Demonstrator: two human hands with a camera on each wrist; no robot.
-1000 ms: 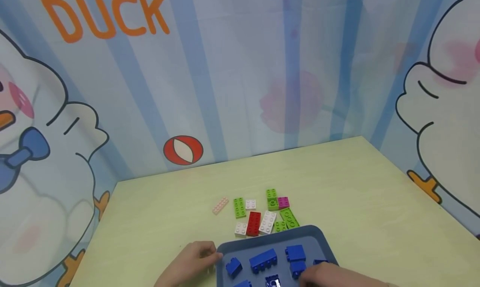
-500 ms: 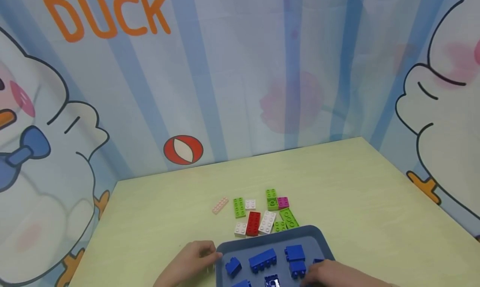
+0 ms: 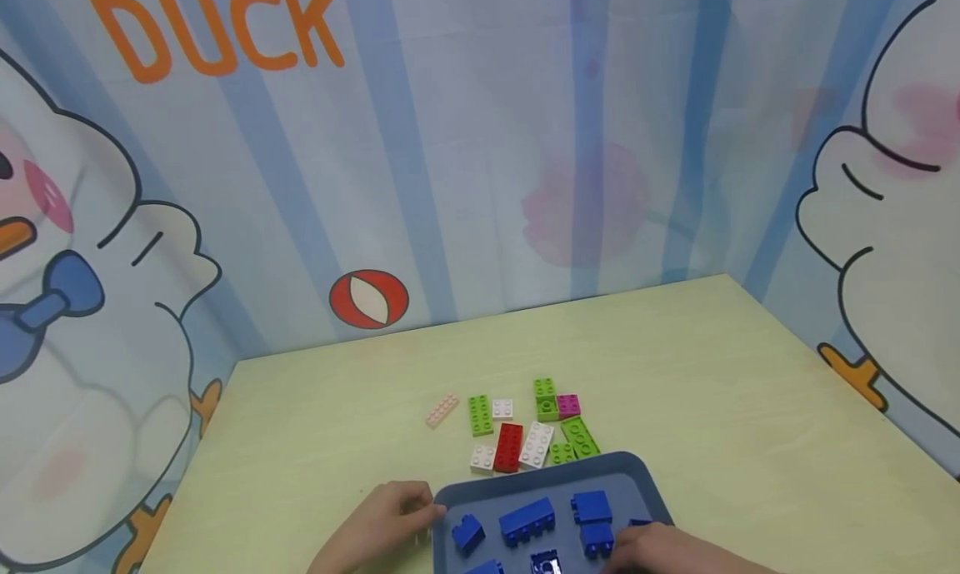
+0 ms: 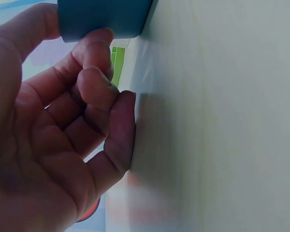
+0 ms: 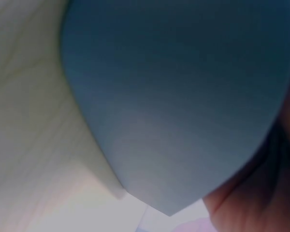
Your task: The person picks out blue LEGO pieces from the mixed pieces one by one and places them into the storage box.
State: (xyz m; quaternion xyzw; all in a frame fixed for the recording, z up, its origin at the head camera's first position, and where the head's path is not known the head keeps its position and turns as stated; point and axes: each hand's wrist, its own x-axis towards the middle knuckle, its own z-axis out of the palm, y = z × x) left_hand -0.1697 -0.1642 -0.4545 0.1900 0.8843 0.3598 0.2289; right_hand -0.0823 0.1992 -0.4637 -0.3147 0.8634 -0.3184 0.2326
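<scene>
A blue-grey tray (image 3: 633, 474) stands at the near edge of the view with several blue toy bricks lying in it. My left hand (image 3: 381, 520) is at its left corner, thumb over the rim. In the left wrist view, the index finger touches the tray's outer wall (image 4: 104, 19) and the other fingers curl below. Reaching across the right rim, my right hand (image 3: 660, 549) has its fingers down inside the tray, beside a pair of blue bricks (image 3: 592, 520). I cannot tell what those fingers hold. The tray's wall (image 5: 174, 106) blocks most of the right wrist view.
Beyond the tray lie loose bricks: a red brick (image 3: 508, 447), a white brick (image 3: 537, 445), a green brick (image 3: 480, 416), a magenta brick (image 3: 568, 405) and a pale pink brick (image 3: 442, 410). A printed curtain (image 3: 480, 182) hangs behind the pale table (image 3: 337, 416).
The right hand has shifted slightly right inside the tray, showing more of the blue brick beside its fingers. The left hand stays at the tray's corner.
</scene>
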